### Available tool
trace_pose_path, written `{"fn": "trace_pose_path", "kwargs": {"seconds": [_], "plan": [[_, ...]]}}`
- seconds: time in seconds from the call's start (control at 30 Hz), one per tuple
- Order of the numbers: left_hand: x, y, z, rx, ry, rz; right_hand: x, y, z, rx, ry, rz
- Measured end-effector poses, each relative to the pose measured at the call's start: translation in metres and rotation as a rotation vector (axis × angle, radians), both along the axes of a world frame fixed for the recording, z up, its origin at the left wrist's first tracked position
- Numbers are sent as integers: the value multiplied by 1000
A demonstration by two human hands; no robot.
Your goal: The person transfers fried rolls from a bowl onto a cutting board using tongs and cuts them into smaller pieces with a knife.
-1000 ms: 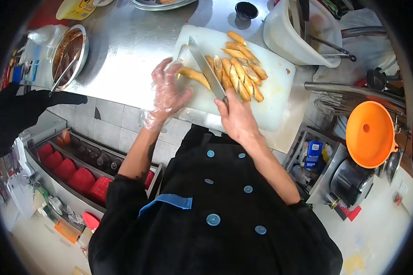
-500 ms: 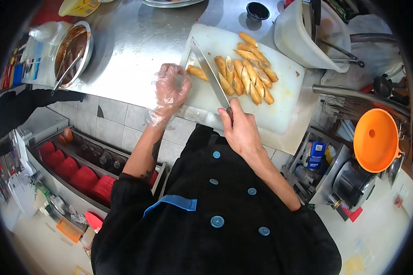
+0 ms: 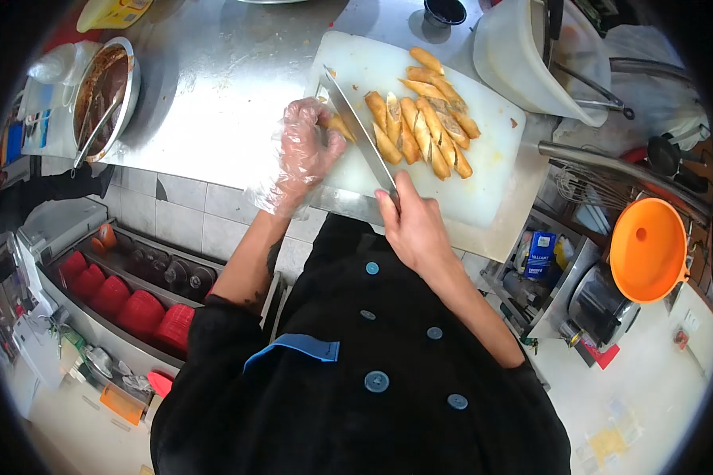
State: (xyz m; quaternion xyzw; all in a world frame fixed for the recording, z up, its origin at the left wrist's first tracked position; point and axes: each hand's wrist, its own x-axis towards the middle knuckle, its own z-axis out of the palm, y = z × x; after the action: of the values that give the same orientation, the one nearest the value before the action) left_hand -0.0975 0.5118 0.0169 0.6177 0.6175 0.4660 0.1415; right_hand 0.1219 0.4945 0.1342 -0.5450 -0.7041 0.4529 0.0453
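My left hand [image 3: 303,152], in a clear plastic glove, is curled at the left edge of the white cutting board [image 3: 495,194]. Its fingers and thumb close around one end of a fried spring roll [image 3: 341,129], partly hidden by the hand. My right hand [image 3: 413,218], bare, grips the handle of a long knife [image 3: 360,131]. The blade slants up and left across the board, beside the spring roll's free end. Just right of the blade lie several diagonally cut spring roll pieces [image 3: 424,131], with filling showing at some cut ends.
A steel bowl of dark sauce [image 3: 135,95] with a spoon stands on the steel counter [image 3: 206,87] at left. Behind the board is a small black cup [image 3: 444,13]. A white tub [image 3: 503,59] with utensils stands at right. Below the counter are an open drawer with red cups [image 3: 139,311] and an orange funnel [image 3: 648,249].
My gloved left hand has moved right and closed around the end of the spring roll. The knife has shifted only slightly and stays in my right hand.
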Motion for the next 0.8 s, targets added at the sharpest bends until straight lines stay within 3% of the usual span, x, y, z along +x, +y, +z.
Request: {"fn": "trace_pose_path", "kwargs": {"seconds": [0.2,0.57,0.63,0.73,0.8], "plan": [[2,-3,-2,-40,62,4,-28,15,-21,57,-32,14],[0,1,1,32,6,-36,-18,20,-8,22,-7,23],[0,0,3,40,78,9,1,30,-7,65,38,-12],[2,-14,10,70,-99,287,50,32,12,-74,290,-191],[-4,-31,-1,30,-71,356,88,38,23,-176,345,-287]]}}
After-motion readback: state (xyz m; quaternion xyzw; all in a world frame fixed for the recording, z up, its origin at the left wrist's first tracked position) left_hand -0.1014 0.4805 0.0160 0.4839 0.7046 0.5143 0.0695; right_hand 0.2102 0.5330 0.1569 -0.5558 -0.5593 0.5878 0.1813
